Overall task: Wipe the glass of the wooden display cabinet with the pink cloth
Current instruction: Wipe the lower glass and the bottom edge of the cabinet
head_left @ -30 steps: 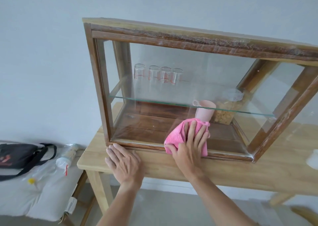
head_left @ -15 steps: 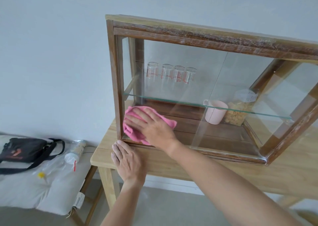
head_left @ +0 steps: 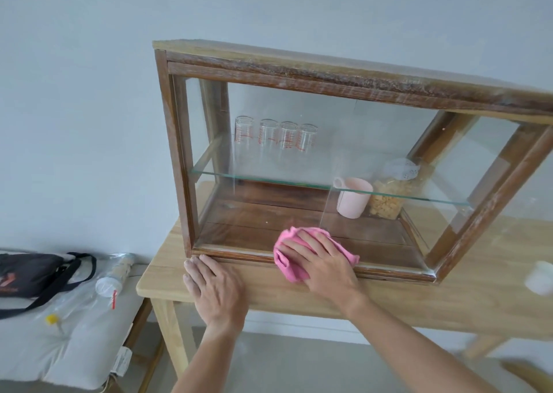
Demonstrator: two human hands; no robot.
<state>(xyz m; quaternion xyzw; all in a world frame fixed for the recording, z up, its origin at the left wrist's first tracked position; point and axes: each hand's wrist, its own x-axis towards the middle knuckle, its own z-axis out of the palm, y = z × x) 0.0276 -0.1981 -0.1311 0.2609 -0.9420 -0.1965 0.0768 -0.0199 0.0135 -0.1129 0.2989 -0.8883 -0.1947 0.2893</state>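
A wooden display cabinet (head_left: pixel 176 141) with glass panels stands on a light wooden table (head_left: pixel 419 306). My right hand (head_left: pixel 324 265) presses a crumpled pink cloth (head_left: pixel 287 261) flat against the lower middle of the front glass (head_left: pixel 299 141), just above the bottom rail. My left hand (head_left: pixel 214 288) lies palm down on the table, fingertips touching the cabinet's lower left corner. Inside, several measuring glasses (head_left: pixel 275 136) stand on a glass shelf, with a pink cup (head_left: pixel 354 198) and a lidded jar of snacks (head_left: pixel 389 196) on the cabinet floor.
A cushioned bench (head_left: pixel 45 347) stands left of the table, bearing a black bag (head_left: pixel 33 273) and a plastic bottle (head_left: pixel 115 276) in clear wrap. A white object (head_left: pixel 540 277) sits at the table's right edge. A plain wall rises behind.
My right hand has swept the cloth along the lower glass, from the middle to the left corner and back to the middle. My left hand has stayed at the cabinet's lower left corner.
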